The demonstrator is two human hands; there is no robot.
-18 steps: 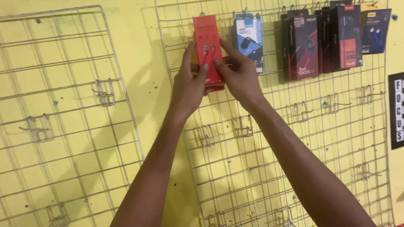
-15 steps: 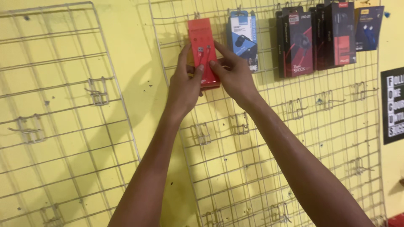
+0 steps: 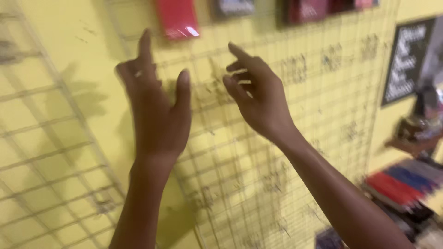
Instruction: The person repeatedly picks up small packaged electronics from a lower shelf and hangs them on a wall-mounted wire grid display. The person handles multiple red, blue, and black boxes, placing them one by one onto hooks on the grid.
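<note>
The light is bright and warm. Everything looks blurry and smeared. Both hands cast dark shadows on the yellow wall (image 3: pixel 69 55). The red box (image 3: pixel 177 18) at the top has a small shiny spot.

Below the red package (image 3: pixel 177 17) hanging on the wire grid panel (image 3: pixel 258 152), the mesh is bare, leaving open room where the left hand (image 3: pixel 157 106) and right hand (image 3: pixel 258 99) hover with fingers spread, holding nothing. Right of the red package, other hanging packages (image 3: pixel 300 9) crowd the top row. Far down to its right, a shelf (image 3: pixel 410 145) and stacked boxes (image 3: pixel 406 184) block the way.
</note>
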